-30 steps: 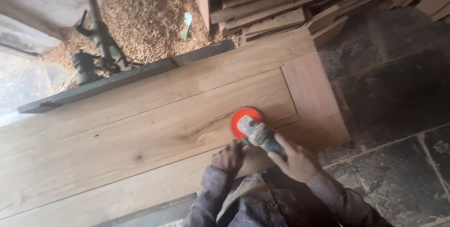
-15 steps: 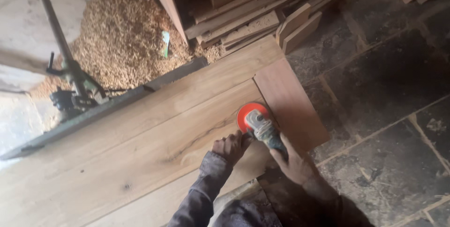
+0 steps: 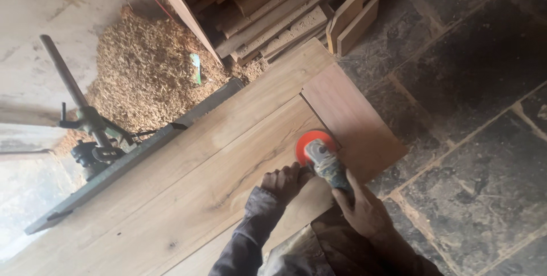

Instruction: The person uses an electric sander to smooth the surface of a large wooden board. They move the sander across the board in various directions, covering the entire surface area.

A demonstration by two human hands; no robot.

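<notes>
Sawdust pile and stacked planks sit behind the wooden panel. Grinder lies diagonally, its orange disc flat on the panel, pointing away; right hand wraps its body, left hand grips beside the head.

A worker's two bare hands, the left hand and the right hand, emerge from long, loose sleeves of dark grey-purple cloth, creased and dulled with pale dust. A lighter, dust-caked fold of garment shows between the forearms. No gloves or rings are visible.
</notes>
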